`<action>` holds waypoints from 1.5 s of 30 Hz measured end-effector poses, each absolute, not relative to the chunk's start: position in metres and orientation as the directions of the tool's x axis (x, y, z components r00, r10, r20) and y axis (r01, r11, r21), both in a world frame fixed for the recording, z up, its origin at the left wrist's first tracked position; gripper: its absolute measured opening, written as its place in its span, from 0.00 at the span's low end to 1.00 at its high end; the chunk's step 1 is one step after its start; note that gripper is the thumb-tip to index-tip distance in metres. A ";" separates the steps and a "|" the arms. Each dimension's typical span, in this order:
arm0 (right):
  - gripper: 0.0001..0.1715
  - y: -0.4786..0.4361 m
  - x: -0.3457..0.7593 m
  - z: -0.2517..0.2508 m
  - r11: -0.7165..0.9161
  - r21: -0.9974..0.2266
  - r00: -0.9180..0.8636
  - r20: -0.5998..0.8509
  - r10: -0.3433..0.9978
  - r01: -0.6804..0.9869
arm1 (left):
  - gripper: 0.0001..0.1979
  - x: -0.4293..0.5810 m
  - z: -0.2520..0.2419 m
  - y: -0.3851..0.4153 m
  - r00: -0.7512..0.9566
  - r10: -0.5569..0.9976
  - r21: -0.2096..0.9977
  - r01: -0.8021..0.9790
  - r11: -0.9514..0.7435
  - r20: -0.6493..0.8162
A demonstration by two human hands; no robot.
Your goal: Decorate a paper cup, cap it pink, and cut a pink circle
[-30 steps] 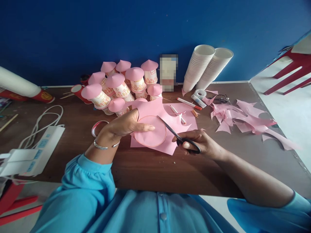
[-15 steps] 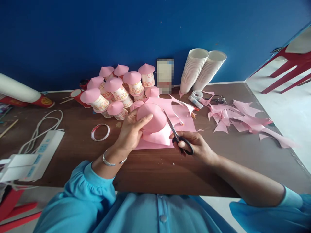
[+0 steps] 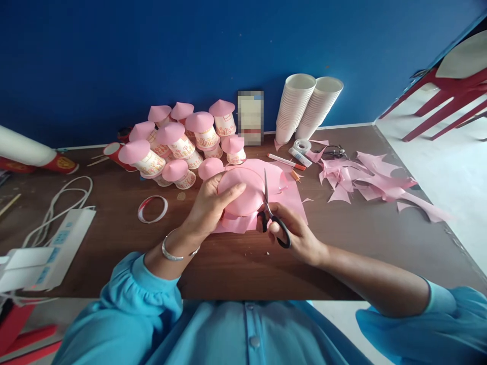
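My left hand (image 3: 215, 205) grips a round pink paper disc (image 3: 245, 195) by its left side, the thumb lying across its face. In my right hand (image 3: 294, 233) is a pair of scissors (image 3: 266, 195) with black handles, its blades pointing away from me along the disc's right edge. Whether the blades are parted there is hard to make out. Beneath both hands lies a larger sheet of pink paper (image 3: 291, 190) on the brown table (image 3: 236, 274).
Paper-cup houses (image 3: 205, 134) with pink cone roofs stand behind my left hand. White cup stacks (image 3: 294, 109), a marker (image 3: 287, 162) and pink scraps (image 3: 365, 175) lie back and right. A tape roll (image 3: 152, 209) and power strip (image 3: 70, 248) are at left.
The loose pink offcut around the disc has dropped away, uncovering the marker and the small roofed cup behind. The scissors have turned more upright and moved slightly left, closer to the disc.
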State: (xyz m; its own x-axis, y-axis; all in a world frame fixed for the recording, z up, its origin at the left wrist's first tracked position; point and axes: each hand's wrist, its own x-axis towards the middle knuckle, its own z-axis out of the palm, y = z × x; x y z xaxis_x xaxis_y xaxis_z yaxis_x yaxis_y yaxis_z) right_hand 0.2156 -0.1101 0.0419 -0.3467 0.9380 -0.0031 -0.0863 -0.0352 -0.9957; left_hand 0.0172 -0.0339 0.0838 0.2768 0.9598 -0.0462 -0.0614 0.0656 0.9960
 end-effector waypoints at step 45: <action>0.31 -0.107 0.222 0.046 -0.016 -1.000 -0.329 -0.007 0.944 -0.024 | 0.16 0.012 0.094 -0.030 0.404 0.911 0.997 0.055 0.061 -0.078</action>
